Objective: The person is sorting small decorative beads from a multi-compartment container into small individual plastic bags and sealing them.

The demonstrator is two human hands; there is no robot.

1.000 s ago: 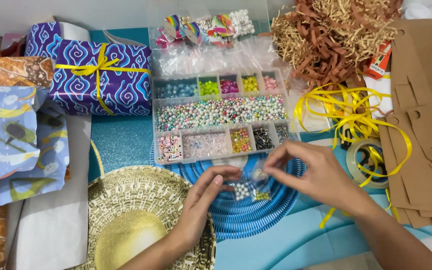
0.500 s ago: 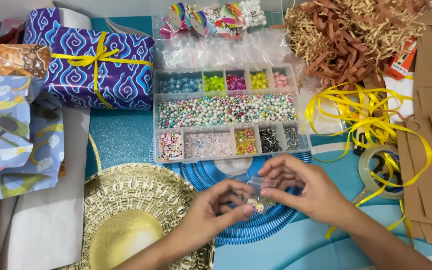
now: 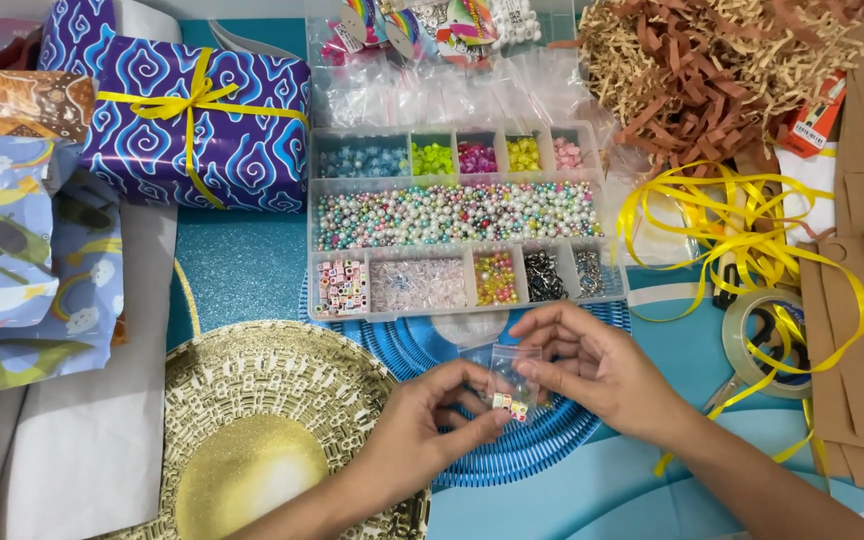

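In the head view, both hands are meeting over the ribbed blue round mat in front of the clear plastic compartmented bead box. Between them they are pinching a small clear plastic zip bag with a few tiny coloured cube beads sitting at its bottom. The left hand is curling in from below, thumb and forefinger closing on the bag's lower left corner near the beads. The right hand is coming in from the right, fingertips gripping the bag's upper edge; neither hand is spread wide.

The bag is looking very light, thin and floppy, and its smooth film is probably slippery, so it is best taken by the stiffer sealed top strip or a corner, not by the slack middle. The beads inside are loose and small; tipping the mouth down would likely be spilling them, so keeping the opening upward seems wise. Whether the seal is open or closed I cannot tell.

It is nearly see-through, catching a faint glare, with pale, pink and yellow specks showing at the base.

Around the hands, a gold glitter woven round tray is lying to the left, a purple wave-patterned gift box with yellow ribbon is sitting at the back, and loose yellow ribbon is trailing over a clear tape roll.
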